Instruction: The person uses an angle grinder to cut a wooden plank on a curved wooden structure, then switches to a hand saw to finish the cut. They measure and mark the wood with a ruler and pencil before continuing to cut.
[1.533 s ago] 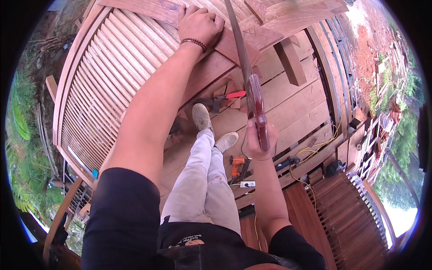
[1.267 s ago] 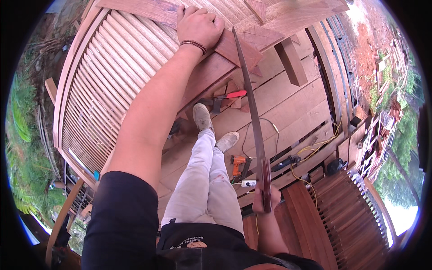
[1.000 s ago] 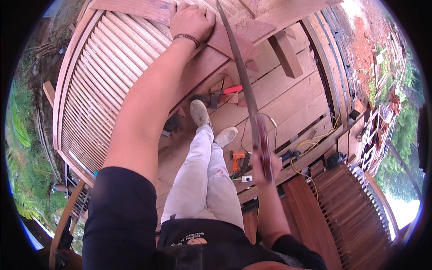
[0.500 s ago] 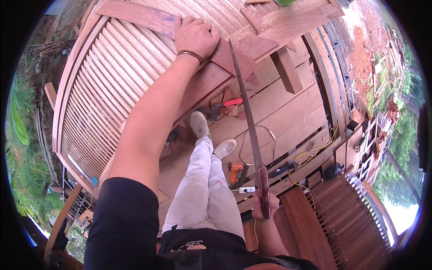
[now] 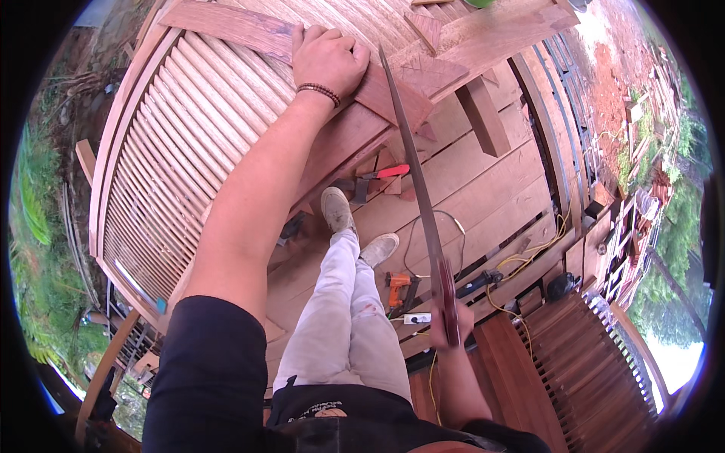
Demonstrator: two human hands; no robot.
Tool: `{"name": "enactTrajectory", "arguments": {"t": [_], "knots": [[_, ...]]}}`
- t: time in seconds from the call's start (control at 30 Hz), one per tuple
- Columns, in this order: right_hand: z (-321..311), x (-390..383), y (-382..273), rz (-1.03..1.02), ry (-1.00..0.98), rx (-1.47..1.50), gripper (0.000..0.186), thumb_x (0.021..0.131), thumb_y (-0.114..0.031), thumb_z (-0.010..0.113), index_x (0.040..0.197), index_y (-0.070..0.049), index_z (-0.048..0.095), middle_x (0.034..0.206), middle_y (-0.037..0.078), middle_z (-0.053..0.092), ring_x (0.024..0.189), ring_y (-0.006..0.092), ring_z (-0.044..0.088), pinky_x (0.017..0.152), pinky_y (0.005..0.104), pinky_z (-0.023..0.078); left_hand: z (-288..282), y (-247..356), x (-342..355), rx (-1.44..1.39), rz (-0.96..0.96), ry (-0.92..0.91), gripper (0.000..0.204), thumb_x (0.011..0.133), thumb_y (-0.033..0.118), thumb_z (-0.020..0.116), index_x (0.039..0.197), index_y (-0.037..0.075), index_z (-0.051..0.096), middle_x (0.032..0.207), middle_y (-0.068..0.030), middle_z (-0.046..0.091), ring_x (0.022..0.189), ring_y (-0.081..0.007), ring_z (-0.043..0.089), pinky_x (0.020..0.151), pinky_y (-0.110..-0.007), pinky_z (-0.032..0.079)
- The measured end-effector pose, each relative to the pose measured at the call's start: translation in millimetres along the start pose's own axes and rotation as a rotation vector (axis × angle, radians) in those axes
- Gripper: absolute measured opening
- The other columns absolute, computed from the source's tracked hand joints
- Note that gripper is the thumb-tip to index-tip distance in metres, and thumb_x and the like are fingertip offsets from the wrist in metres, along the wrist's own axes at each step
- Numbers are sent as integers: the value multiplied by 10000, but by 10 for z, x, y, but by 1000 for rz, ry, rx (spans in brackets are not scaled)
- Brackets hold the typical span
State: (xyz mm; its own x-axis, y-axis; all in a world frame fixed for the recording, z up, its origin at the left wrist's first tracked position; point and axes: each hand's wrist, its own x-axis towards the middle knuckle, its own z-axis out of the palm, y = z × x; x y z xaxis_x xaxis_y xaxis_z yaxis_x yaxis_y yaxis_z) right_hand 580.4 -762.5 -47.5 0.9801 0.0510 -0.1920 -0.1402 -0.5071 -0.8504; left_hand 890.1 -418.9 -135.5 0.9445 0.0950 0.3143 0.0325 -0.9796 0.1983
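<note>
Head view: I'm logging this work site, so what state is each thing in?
Handsaw, gripped in the right hand, blade crossing the reddish board
Reddish board, under the left hand
Orange tool, lying unheld on the plank floor
Red-handled tool, lying unheld
Dark power tool, lying unheld, on or off unclear

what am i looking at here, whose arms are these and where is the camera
There is no machine: these are a person's own bare arms. The picture comes from a wide fisheye camera worn on their head, looking down, so straight edges bend near the rim.

The left hand, with a beaded bracelet, rests on a reddish-brown board lying across wooden slats. The right hand holds a saw by its dark handle. The blade passes the board's end in view; whether they touch is hard to tell.

Below, on the plank floor, lies an orange tool.
</note>
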Motion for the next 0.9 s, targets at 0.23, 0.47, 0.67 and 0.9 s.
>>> {"name": "enactTrajectory", "arguments": {"t": [0.23,0.47,0.67,0.9], "knots": [[215,684,-464,89,-110,41,37,853,-53,723,852,-42,687,649,89,634,548,242,645,534,327,481,-78,-168,-103,129,-85,-174,405,944,327,458,806,108,769,930,-55,728,1056,-279,618,1115,-508,335],[172,553,-262,-127,-61,45,40,860,-39,687,849,-1,689,651,118,620,552,281,643,529,363,493,-35,-46,-42,-11,-51,-30,409,940,345,492,778,92,769,877,-71,718,1034,-272,621,1107,-484,336],[380,717,-333,-82,-46,131,43,881,-26,683,843,-9,672,649,88,614,553,179,607,536,310,460,-109,-98,-27,37,-74,-168,404,946,334,484,815,96,783,912,-88,723,1069,-287,614,1152,-489,298],[438,419,-331,-74,-14,109,79,883,-82,692,854,-11,672,680,129,627,578,228,639,567,330,479,-239,10,-72,10,-90,-263,365,945,339,527,944,83,788,1016,-100,723,1132,-293,599,1190,-532,267]]}}
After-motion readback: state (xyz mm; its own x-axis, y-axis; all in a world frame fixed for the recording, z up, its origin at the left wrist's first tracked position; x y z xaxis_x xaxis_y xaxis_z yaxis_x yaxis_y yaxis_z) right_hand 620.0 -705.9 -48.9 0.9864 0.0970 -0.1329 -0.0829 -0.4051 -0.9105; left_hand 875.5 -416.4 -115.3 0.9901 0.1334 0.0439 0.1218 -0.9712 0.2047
